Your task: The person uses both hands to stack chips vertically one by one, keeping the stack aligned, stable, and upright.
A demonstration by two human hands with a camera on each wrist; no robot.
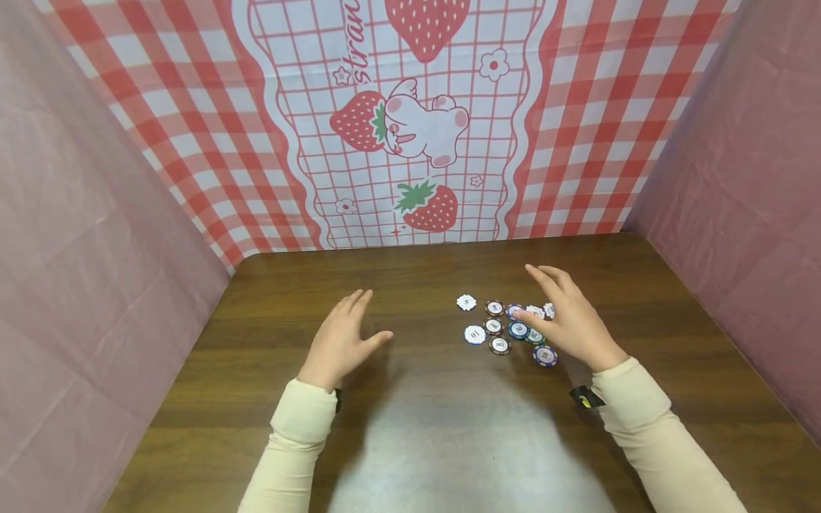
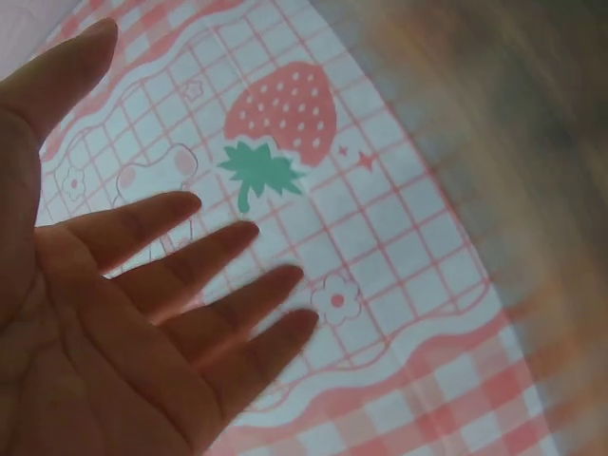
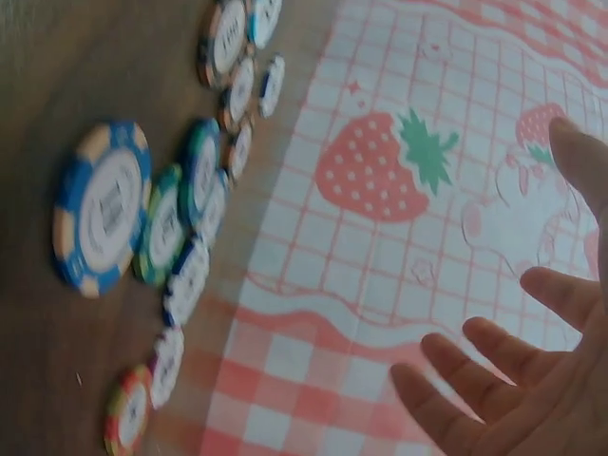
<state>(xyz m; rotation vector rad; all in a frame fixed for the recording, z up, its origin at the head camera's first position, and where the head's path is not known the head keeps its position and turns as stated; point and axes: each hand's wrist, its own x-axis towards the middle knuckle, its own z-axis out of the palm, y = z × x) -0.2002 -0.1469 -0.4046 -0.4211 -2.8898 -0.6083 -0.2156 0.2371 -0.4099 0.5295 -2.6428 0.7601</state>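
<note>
Several poker chips lie loosely grouped right of the table's middle. Among them are a white chip marked 5 (image 1: 466,303), a white chip marked 10 (image 1: 474,335), a dark chip marked 100 (image 1: 499,345) and a blue-and-cream chip (image 3: 103,209). My right hand (image 1: 574,324) hovers over the group's right side, fingers spread and holding nothing; it hides some chips in the head view. To the left of the chips, my left hand (image 1: 343,342) is held above bare wood, its fingers (image 2: 256,366) apart and the palm bare.
The brown wooden table (image 1: 410,427) has rounded far corners. Behind it hangs a red-and-white checked cloth (image 1: 596,128) with strawberry prints. Pink fabric walls (image 1: 90,235) stand on both sides. A red-edged chip (image 3: 128,413) lies at the group's end in the right wrist view.
</note>
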